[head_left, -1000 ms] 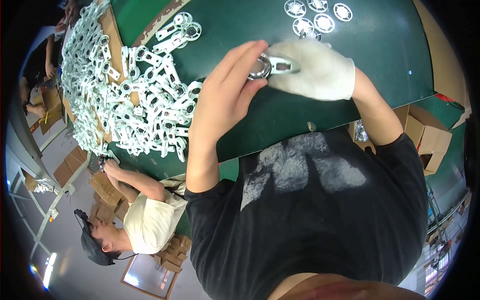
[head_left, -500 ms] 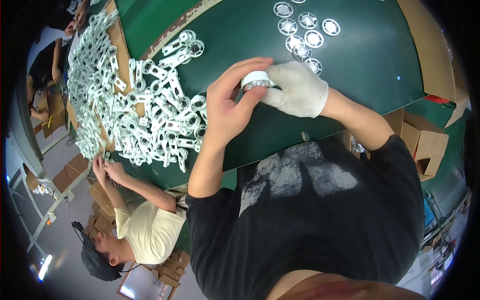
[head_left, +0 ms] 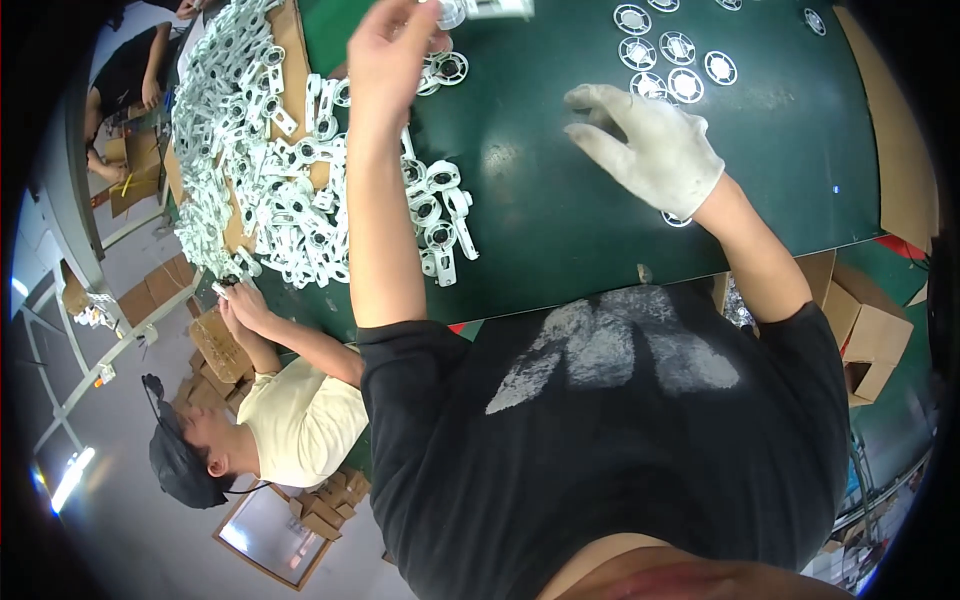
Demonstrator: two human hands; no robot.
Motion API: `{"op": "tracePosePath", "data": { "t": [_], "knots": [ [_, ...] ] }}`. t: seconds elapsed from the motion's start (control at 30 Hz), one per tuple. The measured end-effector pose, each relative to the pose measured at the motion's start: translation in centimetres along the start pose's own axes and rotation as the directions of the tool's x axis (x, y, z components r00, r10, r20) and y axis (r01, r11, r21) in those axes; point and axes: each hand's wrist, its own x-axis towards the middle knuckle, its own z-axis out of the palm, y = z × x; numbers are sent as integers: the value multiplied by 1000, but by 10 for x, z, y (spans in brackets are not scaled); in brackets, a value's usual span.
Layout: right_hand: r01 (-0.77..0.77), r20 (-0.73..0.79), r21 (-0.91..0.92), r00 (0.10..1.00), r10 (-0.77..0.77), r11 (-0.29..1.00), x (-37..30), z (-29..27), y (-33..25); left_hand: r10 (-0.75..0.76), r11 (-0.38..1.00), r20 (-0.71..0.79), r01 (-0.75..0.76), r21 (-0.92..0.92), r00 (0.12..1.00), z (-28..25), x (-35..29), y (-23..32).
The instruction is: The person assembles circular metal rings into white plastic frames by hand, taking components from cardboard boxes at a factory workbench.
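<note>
At the far edge of the view, my bare left hand (head_left: 388, 55) pinches a white plastic part (head_left: 500, 8) with a round ring end and a flat arm. The picture's top edge cuts off some of that part. My right hand (head_left: 650, 150), in a white glove, is open over the green table with thumb and fingers apart and nothing between them. Just beyond the glove lie several round, spoked white discs (head_left: 685, 85). One more disc (head_left: 677, 219) peeks out from under its wrist side.
A large heap of similar white ring-ended parts (head_left: 300, 200) spreads over the left of the green table (head_left: 530, 220), partly on cardboard. A co-worker in a cream shirt (head_left: 305, 425) handles a part at the left. Cardboard boxes (head_left: 865, 335) stand at the right edge.
My hands were together around a small white round piece; now they are apart. The left has gone far and left, and the right has drawn back to the right, opening.
</note>
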Motion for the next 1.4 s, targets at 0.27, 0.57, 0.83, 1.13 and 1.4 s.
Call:
{"op": "tracePosePath", "data": {
  "t": [0.27,0.57,0.83,1.13,1.4],
  "knots": [
    [12,109,-21,994,-9,1000,0,2,7,352,227,348,-440,869,869,1,-35,-23],
    [236,-265,-35,935,-237,971,4,12,13,254,818,18,-225,530,967,44,-68,22],
    [-59,-355,493,897,263,868,15,-46,10,473,769,213,-518,374,855,127,-91,17],
    [153,-222,961,921,320,229,18,-55,32,403,558,453,-606,568,795,159,-125,-9],
    [-24,-72,956,946,315,292,17,-54,20,483,558,351,-591,583,802,137,-143,-26]
  ]
}}
